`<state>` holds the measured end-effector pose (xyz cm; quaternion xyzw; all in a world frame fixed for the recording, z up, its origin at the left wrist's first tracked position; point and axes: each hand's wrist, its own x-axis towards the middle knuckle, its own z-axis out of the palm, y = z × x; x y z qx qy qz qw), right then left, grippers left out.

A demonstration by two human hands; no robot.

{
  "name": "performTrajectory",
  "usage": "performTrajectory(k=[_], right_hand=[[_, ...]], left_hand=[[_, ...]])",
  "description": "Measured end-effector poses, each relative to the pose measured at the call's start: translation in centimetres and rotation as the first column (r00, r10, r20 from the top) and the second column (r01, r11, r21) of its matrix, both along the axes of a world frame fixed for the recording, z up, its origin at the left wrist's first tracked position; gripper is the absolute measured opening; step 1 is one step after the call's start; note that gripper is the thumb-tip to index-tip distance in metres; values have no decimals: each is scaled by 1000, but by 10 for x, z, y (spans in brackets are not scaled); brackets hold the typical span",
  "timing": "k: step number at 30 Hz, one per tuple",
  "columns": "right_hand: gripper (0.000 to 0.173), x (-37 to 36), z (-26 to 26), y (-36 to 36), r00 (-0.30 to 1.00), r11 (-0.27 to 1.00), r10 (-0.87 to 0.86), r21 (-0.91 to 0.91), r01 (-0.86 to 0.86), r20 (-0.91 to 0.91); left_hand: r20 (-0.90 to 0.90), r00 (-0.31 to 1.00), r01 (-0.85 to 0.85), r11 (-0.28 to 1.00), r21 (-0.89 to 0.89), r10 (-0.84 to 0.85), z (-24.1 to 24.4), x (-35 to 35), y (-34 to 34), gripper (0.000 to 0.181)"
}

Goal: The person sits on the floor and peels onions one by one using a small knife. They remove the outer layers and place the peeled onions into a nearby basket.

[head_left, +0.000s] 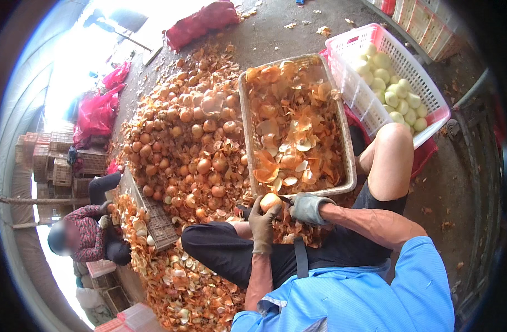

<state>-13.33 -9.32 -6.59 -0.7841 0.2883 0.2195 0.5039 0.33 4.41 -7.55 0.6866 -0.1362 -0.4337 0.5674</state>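
Note:
Gloved in brown, my left hand (262, 224) grips an onion (270, 202) with its skin on, near the close edge of a plastic crate (352, 174) full of onion skins (303, 124). My right hand (309, 208), in a grey glove, is closed on a small knife (286, 199), whose dark blade touches or nearly touches the onion's right side; its handle is hidden in the glove. Right of the skins crate, a white and pink plastic crate (438, 112) holds several peeled onions (396, 97).
A big heap of unpeeled onions (203, 166) lies left of the skins crate, with loose skins (191, 290) below it. At the far left a person (87, 232) sits by another crate (156, 220). Red mesh sacks (201, 23) and stacked crates (62, 166) stand farther off.

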Motion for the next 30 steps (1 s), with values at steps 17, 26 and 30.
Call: performTrajectory(k=[17,26,30], right_hand=[[33,-19,11,11,983,987,-132,-79,142,127],[35,-24,0,-3,992,994,21,-109,-7,128],[33,-26,-6,-10,984,998,25,-66,-14,174]], left_hand=[[98,995,-9,998,62,3,-18,-8,3,68],[-20,1000,-4,1000,-11,4,-18,-7,7,67],[-57,998,-5,1000,-14,4,-13,-5,6,68]])
